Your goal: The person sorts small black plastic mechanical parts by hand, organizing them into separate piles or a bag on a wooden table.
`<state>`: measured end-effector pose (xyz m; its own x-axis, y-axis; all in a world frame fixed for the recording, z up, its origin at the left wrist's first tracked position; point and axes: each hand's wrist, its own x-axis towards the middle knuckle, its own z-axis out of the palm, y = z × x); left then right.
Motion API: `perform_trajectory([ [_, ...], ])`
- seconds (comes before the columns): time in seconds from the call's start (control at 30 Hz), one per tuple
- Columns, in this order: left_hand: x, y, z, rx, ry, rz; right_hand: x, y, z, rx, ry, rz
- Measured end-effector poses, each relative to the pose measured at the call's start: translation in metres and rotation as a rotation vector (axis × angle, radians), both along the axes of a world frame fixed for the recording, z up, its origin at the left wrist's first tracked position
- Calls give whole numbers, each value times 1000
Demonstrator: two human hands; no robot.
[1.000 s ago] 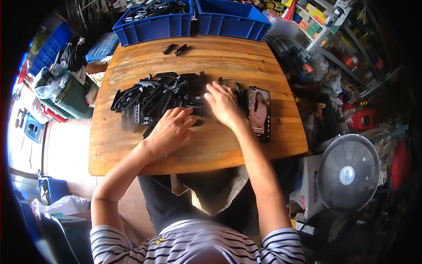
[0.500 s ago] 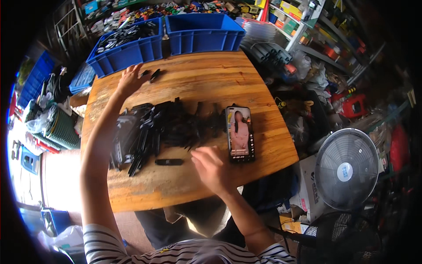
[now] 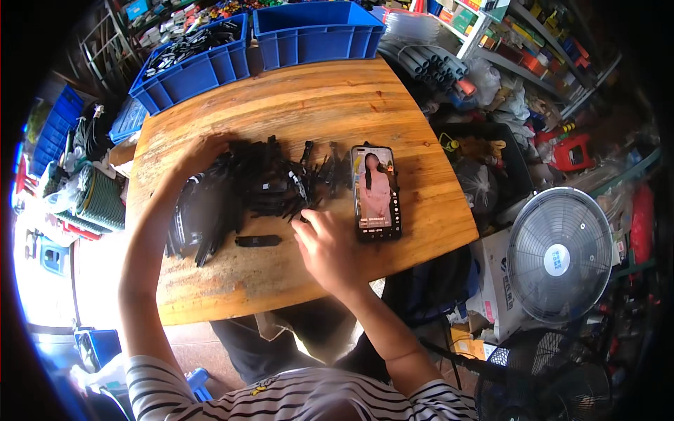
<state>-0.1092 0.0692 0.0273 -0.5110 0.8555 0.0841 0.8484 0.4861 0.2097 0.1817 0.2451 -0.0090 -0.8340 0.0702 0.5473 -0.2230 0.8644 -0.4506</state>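
A pile of thin black plastic pieces lies across the middle of the wooden table, bulkier on its left. My left hand reaches over the pile's far left edge; motion smears its fingers, and its grip is unclear. At the near right edge of the pile, my right hand has its fingers drawn together in a pinch. Whatever sits in that pinch is too small to make out. One flat black piece lies apart, left of my right hand. To the right a phone shows a person in pink.
Along the table's far edge stand a blue crate filled with black pieces and another blue crate beside it. A round fan is at the right, near a white carton. Grey tubes lie beyond the far right corner.
My left hand has come back from near the filled crate to the pile. Two small black pieces beside it there are no longer visible. My right hand's fingers have drawn in at the pile.
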Motion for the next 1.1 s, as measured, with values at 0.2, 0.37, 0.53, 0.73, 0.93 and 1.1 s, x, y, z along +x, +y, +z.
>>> perform_trajectory([
  [0.2,54,-55,26,80,-353,284,0,-10,-3,-64,66,70],
  [0.37,124,-44,28,587,-44,195,12,1,6,-22,4,123],
  [0.53,204,-20,8,367,200,15,10,6,16,172,-18,124],
  [0.73,218,-19,-14,171,300,75,18,3,12,142,-35,114],
  [0.93,242,-18,-9,673,-227,236,33,2,4,-36,60,144],
  [1.1,243,-16,-6,651,-232,164,40,-7,11,44,43,165],
])
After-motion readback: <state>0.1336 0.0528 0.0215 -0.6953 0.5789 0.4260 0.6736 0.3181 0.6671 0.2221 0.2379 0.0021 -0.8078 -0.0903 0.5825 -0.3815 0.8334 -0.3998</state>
